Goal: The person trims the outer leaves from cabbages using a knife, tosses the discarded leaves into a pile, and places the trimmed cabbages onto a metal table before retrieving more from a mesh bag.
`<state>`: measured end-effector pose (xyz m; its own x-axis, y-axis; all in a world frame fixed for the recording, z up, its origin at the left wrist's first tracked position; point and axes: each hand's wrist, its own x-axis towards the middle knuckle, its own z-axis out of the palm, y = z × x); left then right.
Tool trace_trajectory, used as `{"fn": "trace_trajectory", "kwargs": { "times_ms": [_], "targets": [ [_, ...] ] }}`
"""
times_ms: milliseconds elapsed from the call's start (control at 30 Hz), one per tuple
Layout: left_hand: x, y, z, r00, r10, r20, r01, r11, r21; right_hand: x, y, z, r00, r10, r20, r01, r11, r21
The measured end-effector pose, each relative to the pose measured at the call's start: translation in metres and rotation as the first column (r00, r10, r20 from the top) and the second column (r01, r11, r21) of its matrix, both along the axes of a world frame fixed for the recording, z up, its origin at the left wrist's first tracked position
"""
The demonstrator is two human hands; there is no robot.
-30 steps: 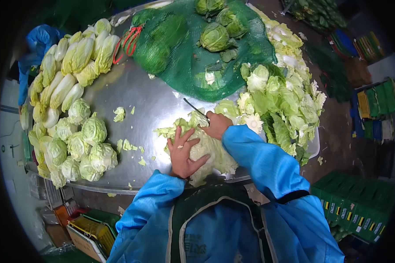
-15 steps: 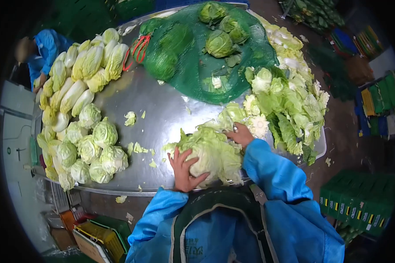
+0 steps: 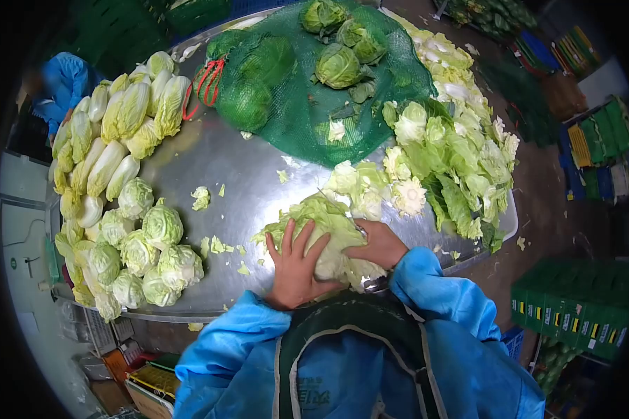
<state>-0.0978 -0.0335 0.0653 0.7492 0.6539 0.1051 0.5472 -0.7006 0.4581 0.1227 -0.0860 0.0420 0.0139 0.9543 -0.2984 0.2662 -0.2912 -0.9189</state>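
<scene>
A pale green cabbage (image 3: 326,218) with loose outer leaves rests at the near edge of the metal table, right before my body. My left hand (image 3: 295,269) holds its left side, fingers spread over the leaves. From the right, my right hand (image 3: 376,244) grips the same head, its fingertips partly hidden among the leaves. Just beyond lie torn cabbage leaves (image 3: 360,187) and a cut stem end (image 3: 408,197). A large heap of stripped leaves (image 3: 454,157) spreads to the right.
Several trimmed cabbages (image 3: 162,225) sit at the left, with napa cabbages (image 3: 126,112) behind them. A green net sack (image 3: 279,105) with cabbages lies at the back. Green crates (image 3: 569,304) stand on the floor at right. Another person (image 3: 66,84) in blue is far left.
My right hand has come back from the leaves on the right onto the cabbage's side. More loose leaf now lies beyond the head. My left hand has stayed on the cabbage.
</scene>
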Motion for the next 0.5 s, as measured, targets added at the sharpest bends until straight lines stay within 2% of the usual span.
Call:
{"fn": "trace_trajectory", "kwargs": {
  "times_ms": [67, 100, 167, 233, 300, 333, 400, 433, 500],
  "targets": [
    [-0.004, 0.010, -0.002, 1.000, 0.004, -0.023, -0.004, 1.000, -0.007, -0.010, 0.012, 0.013, 0.935, 0.039, 0.353, -0.027, 0.999, -0.038],
    [-0.004, 0.015, -0.003, 0.999, 0.001, -0.043, -0.002, 1.000, -0.004, -0.013, 0.019, 0.019, 0.936, 0.044, 0.349, -0.032, 0.999, -0.041],
    [0.001, 0.021, -0.003, 0.999, 0.010, -0.031, -0.010, 1.000, 0.018, -0.014, 0.032, 0.028, 0.877, 0.013, 0.481, 0.040, 0.994, -0.100],
    [0.008, 0.025, -0.011, 0.997, 0.043, 0.069, -0.042, 0.999, -0.012, 0.000, 0.039, 0.007, 0.856, 0.009, 0.517, 0.046, 0.995, -0.093],
    [-0.001, 0.025, -0.014, 0.996, 0.017, 0.084, -0.013, 0.999, -0.051, 0.024, 0.039, -0.027, 0.748, 0.047, 0.662, 0.079, 0.984, -0.158],
    [-0.005, 0.030, -0.014, 0.995, 0.008, 0.098, 0.001, 0.996, -0.089, 0.034, 0.039, -0.037, 0.744, 0.037, 0.667, 0.080, 0.986, -0.145],
    [-0.016, 0.030, -0.011, 0.995, 0.037, 0.088, -0.029, 0.996, -0.085, 0.042, 0.034, -0.051, 0.856, -0.026, 0.516, 0.078, 0.994, -0.080],
    [-0.022, 0.028, -0.008, 0.996, 0.053, 0.077, -0.047, 0.995, -0.084, 0.044, 0.034, -0.054, 0.862, -0.018, 0.506, 0.069, 0.994, -0.081],
    [-0.025, 0.018, -0.002, 0.997, 0.071, 0.006, -0.071, 0.996, -0.050, 0.046, 0.044, -0.049, 0.925, 0.006, 0.380, 0.025, 0.997, -0.077]
  ]
}}
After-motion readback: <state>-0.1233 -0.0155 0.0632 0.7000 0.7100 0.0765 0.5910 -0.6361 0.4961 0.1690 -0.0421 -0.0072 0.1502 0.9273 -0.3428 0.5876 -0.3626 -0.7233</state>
